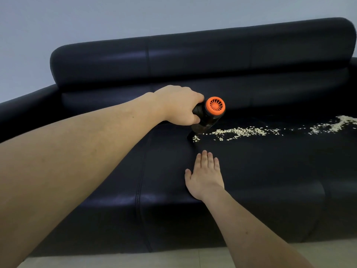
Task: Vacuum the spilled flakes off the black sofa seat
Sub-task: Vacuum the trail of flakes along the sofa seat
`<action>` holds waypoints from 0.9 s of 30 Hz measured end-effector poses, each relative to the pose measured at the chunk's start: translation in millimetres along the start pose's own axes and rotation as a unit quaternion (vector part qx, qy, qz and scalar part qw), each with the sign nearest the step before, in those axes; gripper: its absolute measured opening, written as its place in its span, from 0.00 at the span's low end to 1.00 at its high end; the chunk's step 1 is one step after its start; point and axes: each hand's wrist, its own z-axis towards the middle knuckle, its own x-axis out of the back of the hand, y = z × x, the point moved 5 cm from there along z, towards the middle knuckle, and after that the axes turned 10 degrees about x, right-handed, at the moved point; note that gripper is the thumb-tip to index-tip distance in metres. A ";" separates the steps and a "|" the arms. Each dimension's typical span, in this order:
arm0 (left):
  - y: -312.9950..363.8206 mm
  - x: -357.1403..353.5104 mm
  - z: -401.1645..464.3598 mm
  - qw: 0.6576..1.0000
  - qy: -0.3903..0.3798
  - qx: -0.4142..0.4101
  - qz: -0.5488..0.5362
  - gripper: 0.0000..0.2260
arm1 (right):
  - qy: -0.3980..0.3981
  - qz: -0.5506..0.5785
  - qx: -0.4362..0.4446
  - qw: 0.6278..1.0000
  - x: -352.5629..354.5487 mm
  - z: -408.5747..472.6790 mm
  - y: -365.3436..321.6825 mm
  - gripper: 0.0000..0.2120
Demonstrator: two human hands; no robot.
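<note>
**Desk:** Black leather, pale crumbs. What does the head view show?

**Photographer:** A black sofa seat (260,167) with a ragged line of spilled flakes (239,131) running from mid-cushion to the frame's right edge, thickest at the far right. The left hand (178,105) has its fingers curled round the body of a handheld vacuum (207,118) — black, with an orange vented cap facing the camera. The nozzle is tipped down and touches the seat at the left end of the line.

**Desk:** And the other hand?

**Photographer:** The right hand (205,175) lies flat on the cushion, fingers straight and close together, gripping nothing. It rests near the front edge, just short of the nearest flakes and apart from them.

**Desk:** Why there?

**Photographer:** My reading: it braces the lean over the seat and holds the leather taut so the nozzle rides evenly. Starting at one end lets the tool follow the line without scattering it.

**Desk:** How far along?

**Photographer:** Early, I'd judge — nearly the whole line is on the seat. Whether the motor is running, I cannot tell.

**Desk:** Anything else?

**Photographer:** The sofa's rounded backrest (202,55), a plain grey wall (116,16) behind, and a strip of light floor (193,258) below. Only one view was supplied.
</note>
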 end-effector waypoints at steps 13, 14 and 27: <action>0.6 -5.4 7.5 1.000 0.009 -0.001 0.006 0.12 | 0.012 0.030 0.062 0.998 8.8 -3.6 46.3 0.28; 0.8 -4.8 7.7 1.000 0.009 -0.001 0.006 0.12 | 0.017 0.031 0.046 0.998 7.7 -3.5 48.0 0.30; 7.0 1.4 4.4 1.000 0.004 -0.005 -0.001 0.12 | 0.031 0.022 0.008 0.999 1.9 -2.8 48.6 0.35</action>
